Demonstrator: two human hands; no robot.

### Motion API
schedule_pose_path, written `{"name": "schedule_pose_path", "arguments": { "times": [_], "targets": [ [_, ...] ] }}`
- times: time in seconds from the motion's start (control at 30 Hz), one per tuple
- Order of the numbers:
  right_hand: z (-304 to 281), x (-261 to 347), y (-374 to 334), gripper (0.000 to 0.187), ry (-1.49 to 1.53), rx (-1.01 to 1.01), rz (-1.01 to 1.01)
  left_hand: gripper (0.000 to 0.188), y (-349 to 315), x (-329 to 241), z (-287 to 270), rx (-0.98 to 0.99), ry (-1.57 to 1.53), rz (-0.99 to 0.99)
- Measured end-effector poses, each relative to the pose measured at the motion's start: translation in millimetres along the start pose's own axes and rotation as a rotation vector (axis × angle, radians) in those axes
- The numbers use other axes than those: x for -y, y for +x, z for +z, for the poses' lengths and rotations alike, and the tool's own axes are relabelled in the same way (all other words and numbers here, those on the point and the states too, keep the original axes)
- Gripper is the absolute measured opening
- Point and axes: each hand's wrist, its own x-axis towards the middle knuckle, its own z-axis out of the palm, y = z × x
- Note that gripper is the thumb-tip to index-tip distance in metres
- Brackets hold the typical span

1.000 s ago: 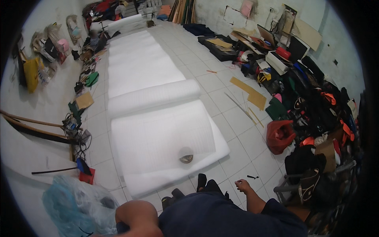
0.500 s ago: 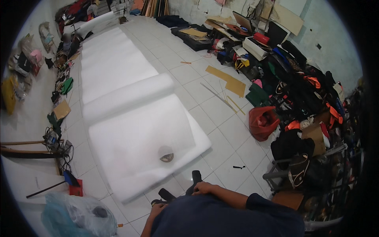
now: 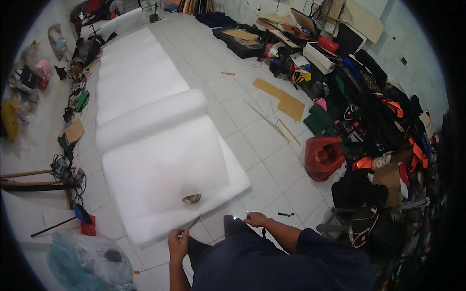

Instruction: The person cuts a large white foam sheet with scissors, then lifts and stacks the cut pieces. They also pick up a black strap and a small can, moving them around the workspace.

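Observation:
My left hand is closed in a pinch beside the near edge of a white foam sheet. A thin dark shape shows by its fingertips; I cannot make out what it is. My right hand is bent in front of my dark trousers, fingers pinched together near a small bright glint. What it holds, if anything, is too small to tell. The foam sheet lies long over the floor, with a thick foam roll across it. A round brownish object, like a tape roll, sits near its front edge, partly under a translucent layer.
Brown cardboard pieces and thin strips lie on the tiles, right of the foam. A red plastic bag stands before a big pile of bags and cloth. A small black item lies nearby. Clear plastic bulges at lower left.
Both hands have left my knees: the left moved down and left to the foam's near edge, the right slightly up and right. The view has shifted a little.

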Motion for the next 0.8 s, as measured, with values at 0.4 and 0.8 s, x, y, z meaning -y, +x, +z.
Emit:
{"name": "schedule_pose_path", "arguments": {
  "times": [0.4, 0.8],
  "targets": [
    [0, -152, -33, 0.048, 0.203, -0.224, 0.329, 0.033, -9, -11, 28, 0.229, 0.025, -0.143],
    [41, -18, -16, 0.056, 0.118, 0.475, -0.476, 0.038, -110, 106, 47, 0.491, 0.490, -0.139]
  ]
}}
